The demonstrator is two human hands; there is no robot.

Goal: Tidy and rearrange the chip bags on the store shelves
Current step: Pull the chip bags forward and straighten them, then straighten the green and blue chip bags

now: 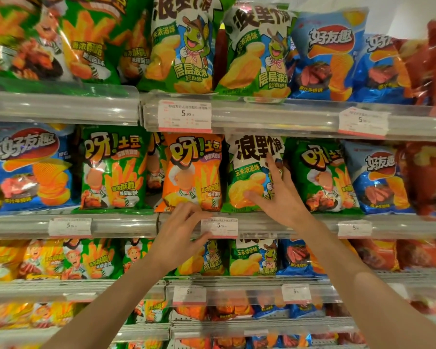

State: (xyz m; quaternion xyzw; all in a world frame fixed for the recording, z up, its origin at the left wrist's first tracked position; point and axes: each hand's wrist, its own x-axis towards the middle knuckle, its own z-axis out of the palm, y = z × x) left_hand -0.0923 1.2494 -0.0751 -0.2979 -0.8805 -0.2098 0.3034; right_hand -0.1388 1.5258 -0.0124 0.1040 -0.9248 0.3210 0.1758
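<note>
Chip bags fill several store shelves in the head view. On the middle shelf an orange fries bag (191,172) stands beside a green-and-white corn chip bag (249,177). My right hand (277,195) lies flat on the front of the corn chip bag, fingers spread, thumb on its lower half. My left hand (184,233) is lower, fingers curled at the shelf rail just under the orange bag, next to a price tag (219,227). It holds no bag.
A green fries bag (322,175) and a blue steak-flavour bag (378,180) stand right of my hand. Another green bag (113,170) and a blue bag (33,167) stand at left. Clear plastic rails (66,107) with price tags front every shelf.
</note>
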